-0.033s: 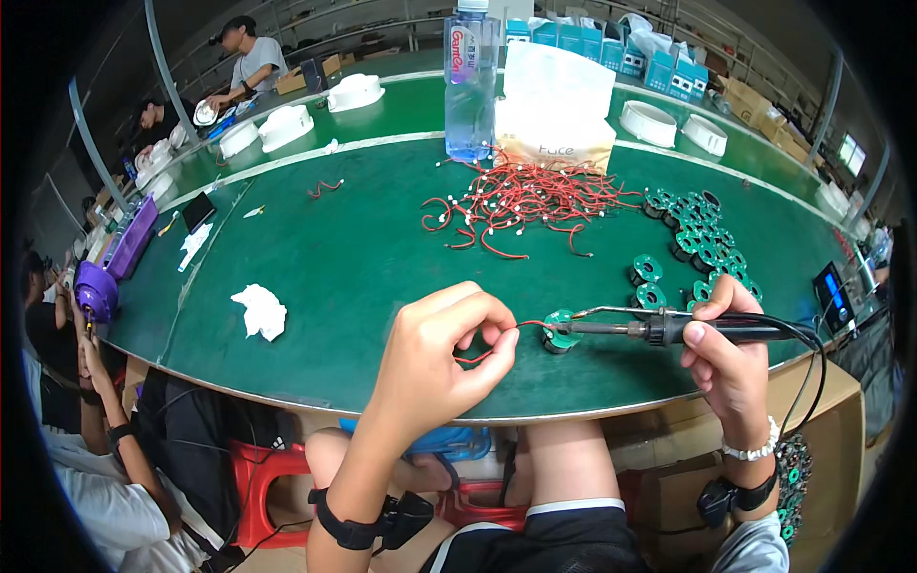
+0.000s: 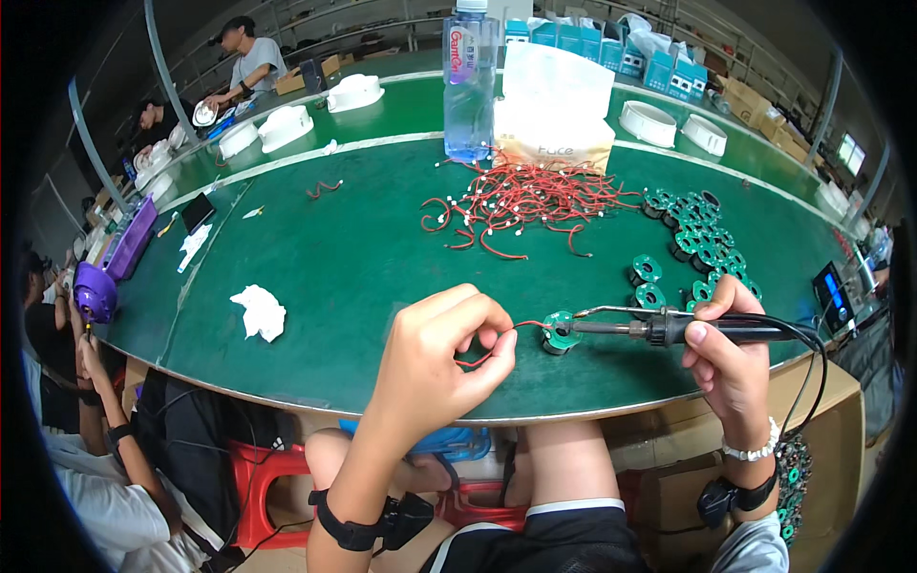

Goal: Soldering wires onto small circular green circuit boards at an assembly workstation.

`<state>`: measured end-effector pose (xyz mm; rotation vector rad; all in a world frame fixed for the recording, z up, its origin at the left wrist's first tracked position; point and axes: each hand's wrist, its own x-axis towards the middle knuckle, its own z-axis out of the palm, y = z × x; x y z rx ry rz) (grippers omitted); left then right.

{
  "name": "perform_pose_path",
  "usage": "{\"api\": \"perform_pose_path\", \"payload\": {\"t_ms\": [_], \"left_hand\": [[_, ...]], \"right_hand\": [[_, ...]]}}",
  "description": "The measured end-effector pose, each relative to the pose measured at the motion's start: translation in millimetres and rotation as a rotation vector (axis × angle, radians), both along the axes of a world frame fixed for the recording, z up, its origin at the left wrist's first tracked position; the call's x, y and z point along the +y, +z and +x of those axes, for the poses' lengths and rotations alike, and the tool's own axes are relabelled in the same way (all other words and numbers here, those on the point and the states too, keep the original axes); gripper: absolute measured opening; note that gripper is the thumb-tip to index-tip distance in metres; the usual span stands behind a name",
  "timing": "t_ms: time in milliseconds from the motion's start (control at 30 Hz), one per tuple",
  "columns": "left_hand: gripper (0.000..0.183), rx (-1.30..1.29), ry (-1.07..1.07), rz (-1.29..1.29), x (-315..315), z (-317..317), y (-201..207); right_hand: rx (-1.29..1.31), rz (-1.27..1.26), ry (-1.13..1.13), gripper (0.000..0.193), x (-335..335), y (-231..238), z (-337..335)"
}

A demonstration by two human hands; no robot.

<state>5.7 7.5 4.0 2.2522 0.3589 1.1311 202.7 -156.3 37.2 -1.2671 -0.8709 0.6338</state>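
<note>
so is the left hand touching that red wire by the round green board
Touching: the head view shows the left hand pinching the red wire, which runs from the fingertips toward the round green board.

A plastic water bottle [image 2: 467,115] stands beside a tissue pack [image 2: 552,110] at upper centre; a crumpled tissue [image 2: 260,312] lies centre-left, a red stool [image 2: 252,489] lower left.

This looks like a factory workshop. Red wires [image 2: 544,199] and round circuit boards [image 2: 685,243] lie on the green table [image 2: 353,248], with a soldering iron [image 2: 669,329] held over it. Past the table are white plastic shells [image 2: 287,129] and a worker [image 2: 256,62]; red stools [image 2: 250,487] stand at its near side.
</note>
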Motion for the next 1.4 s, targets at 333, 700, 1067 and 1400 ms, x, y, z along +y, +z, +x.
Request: {"api": "perform_pose_path", "payload": {"t_ms": [333,700,1067,1400], "left_hand": [[0.016,-0.038,0.198,0.348,-7.9,2.1,-7.7],[0.016,-0.043,0.202,0.355,-8.8,2.7,-5.6],[0.016,0.004,0.165,0.317,-11.1,0.7,-2.2],[0.017,-0.018,0.187,0.340,-7.8,2.2,-3.4]], "right_hand": [[-0.009,-0.023,0.017,0.021,-1.8,2.3,-3.3],[-0.008,-0.037,0.037,0.021,2.6,-2.1,-1.9],[0.013,-0.038,0.054,0.022,3.4,-0.7,-3.9],[0.021,-0.028,0.043,0.022,4.5,1.0,-3.4]]}}
